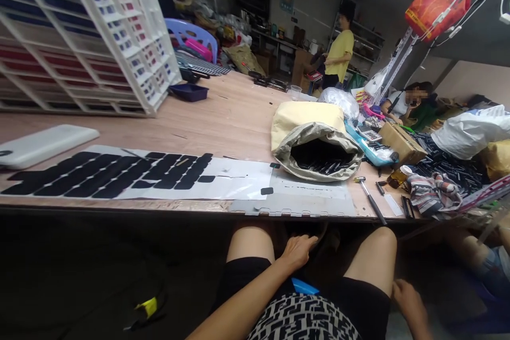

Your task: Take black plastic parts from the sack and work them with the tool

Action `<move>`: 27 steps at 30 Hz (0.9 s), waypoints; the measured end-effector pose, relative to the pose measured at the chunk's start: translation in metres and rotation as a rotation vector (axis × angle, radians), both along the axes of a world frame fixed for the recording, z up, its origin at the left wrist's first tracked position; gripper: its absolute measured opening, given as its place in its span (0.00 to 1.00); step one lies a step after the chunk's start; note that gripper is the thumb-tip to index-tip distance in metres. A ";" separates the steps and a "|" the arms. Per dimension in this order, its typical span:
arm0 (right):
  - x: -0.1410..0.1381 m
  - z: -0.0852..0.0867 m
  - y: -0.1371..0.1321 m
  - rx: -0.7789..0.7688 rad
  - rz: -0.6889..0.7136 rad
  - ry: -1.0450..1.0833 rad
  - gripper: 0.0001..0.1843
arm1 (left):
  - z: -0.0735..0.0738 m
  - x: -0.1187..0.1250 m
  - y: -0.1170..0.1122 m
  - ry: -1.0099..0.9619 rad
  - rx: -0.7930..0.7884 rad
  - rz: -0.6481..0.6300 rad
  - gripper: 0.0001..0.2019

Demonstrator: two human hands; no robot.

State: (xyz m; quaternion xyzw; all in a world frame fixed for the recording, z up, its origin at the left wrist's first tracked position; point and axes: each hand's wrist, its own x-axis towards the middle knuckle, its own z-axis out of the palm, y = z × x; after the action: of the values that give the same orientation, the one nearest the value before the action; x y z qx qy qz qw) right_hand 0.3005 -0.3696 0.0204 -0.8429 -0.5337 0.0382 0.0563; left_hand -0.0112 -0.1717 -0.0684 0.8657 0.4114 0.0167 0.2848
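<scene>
Patterned top [311, 319]: worn nearest. Left hand [298, 249], right hand [408, 300]: hung below table [235, 117] edge; could not tell grips. Black pads [107, 189]: laid across left of white sheet [235, 188], mostly not right. Cloth sack [305, 117]: part-filled with black pieces [326, 164].

sack [305, 122]: cream | flat pieces [85, 185]: black | sheet [239, 188]: white | cloth [434, 191]: plaid | top [306, 319]: black-and-beige geometric | hanging bag [440, 0]: red-orange

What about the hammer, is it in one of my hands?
No, the hammer lies on the table, clearly apart from both your left hand and your right hand.
</scene>
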 end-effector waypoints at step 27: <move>-0.117 -0.006 0.166 -0.428 0.627 0.028 0.16 | -0.002 -0.018 -0.013 -0.140 0.172 -0.030 0.32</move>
State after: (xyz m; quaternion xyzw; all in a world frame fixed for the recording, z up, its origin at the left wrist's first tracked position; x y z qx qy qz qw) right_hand 0.1831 -0.2038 0.0148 -0.6308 -0.7449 0.1756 -0.1281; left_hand -0.0292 -0.1849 -0.0705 0.8898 0.3744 0.1078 0.2378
